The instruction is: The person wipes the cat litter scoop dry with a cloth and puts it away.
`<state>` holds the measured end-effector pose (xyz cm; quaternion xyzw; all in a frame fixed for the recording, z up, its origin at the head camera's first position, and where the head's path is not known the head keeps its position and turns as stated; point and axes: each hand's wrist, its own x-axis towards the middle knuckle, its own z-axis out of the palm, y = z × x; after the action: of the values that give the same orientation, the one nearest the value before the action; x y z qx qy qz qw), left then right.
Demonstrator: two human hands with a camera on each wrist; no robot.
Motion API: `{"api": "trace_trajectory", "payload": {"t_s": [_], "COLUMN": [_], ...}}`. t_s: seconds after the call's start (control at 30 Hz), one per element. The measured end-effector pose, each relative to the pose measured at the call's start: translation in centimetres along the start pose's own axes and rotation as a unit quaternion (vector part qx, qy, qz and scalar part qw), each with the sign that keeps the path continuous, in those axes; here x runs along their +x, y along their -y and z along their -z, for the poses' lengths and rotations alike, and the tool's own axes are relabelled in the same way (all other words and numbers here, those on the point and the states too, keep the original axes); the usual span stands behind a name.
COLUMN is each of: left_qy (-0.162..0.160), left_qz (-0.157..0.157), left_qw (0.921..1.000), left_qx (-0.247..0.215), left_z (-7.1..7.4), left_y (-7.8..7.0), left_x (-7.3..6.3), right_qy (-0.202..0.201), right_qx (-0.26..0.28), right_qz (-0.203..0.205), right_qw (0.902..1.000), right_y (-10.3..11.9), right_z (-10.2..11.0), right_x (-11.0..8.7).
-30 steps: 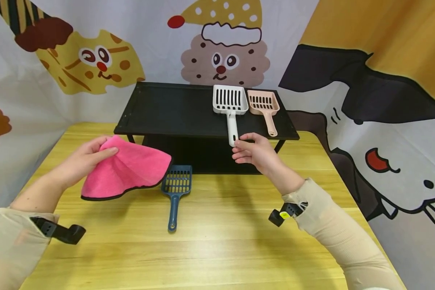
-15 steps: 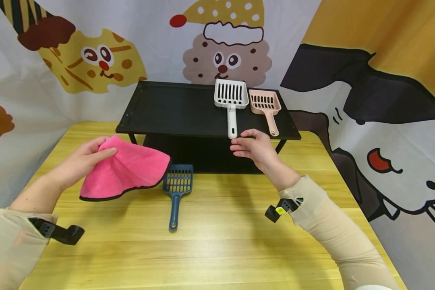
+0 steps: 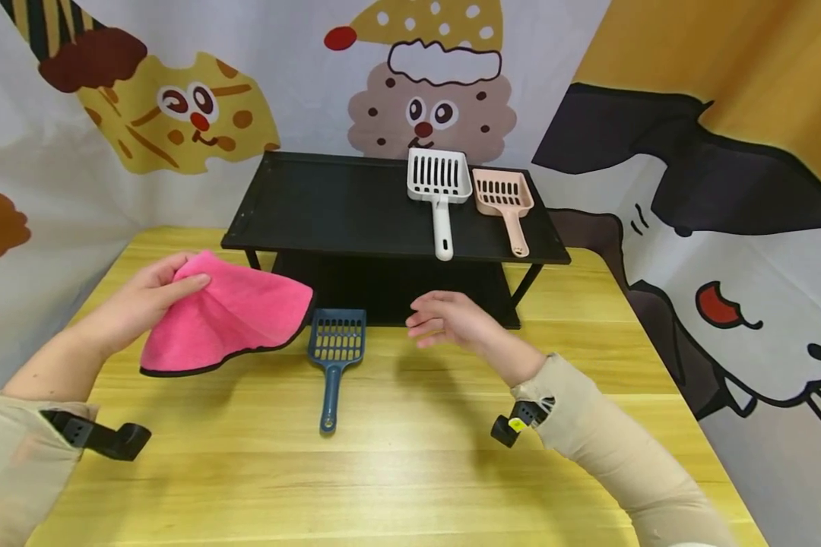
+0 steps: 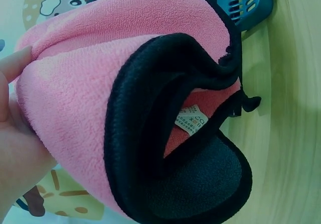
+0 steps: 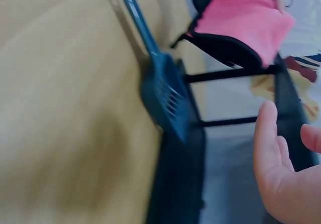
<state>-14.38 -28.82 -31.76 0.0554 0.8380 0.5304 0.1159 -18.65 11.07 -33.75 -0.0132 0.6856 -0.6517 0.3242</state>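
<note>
My left hand [image 3: 150,300] pinches a pink cloth [image 3: 229,311] with black edging and holds it above the left of the table. In the left wrist view the cloth droops in folds, with a white label [image 4: 191,119] showing inside. My right hand [image 3: 454,323] is in the air before the black shelf, fingers loosely extended and nothing in them. A blue litter scoop [image 3: 331,365] lies on the table between the hands, handle toward me. On the shelf top a white litter scoop [image 3: 441,190] lies beside a pale pink litter scoop [image 3: 505,197], their handles facing the front edge.
The two-level black shelf [image 3: 328,205] stands at the back of the wooden table [image 3: 397,479], its lower board [image 3: 383,285] close to the blue scoop's head. A printed cartoon curtain [image 3: 301,91] hangs behind and at the sides.
My right hand has let go of the white scoop's handle and moved down and left, off the shelf edge. The white scoop now lies further back on the shelf. My left hand shifted slightly left.
</note>
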Motion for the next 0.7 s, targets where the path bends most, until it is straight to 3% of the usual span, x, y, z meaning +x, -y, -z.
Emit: {"api": "trace_trajectory", "payload": {"t_s": [0.23,0.47,0.7], "left_qy": [0.002,-0.003,-0.013], "left_qz": [-0.019,0.003,0.008], "left_qw": [0.9997,1.0000,0.9999], "left_qx": [-0.017,-0.002,0.000], "left_z": [0.0,0.1,0.4], "left_y": [0.3,1.0,1.8], "left_x": [-0.1,0.1,0.0], "right_qy": [0.056,0.066,0.086], "right_qx": [-0.008,0.003,0.010], "right_qz": [-0.054,-0.085,-0.103], "right_qw": [0.9969,0.9942,0.9909], "right_y": [-4.0,-6.8,-8.3], "right_z": [-2.7,-5.1,-6.7], "right_x": [2.6,4.4,5.2]}}
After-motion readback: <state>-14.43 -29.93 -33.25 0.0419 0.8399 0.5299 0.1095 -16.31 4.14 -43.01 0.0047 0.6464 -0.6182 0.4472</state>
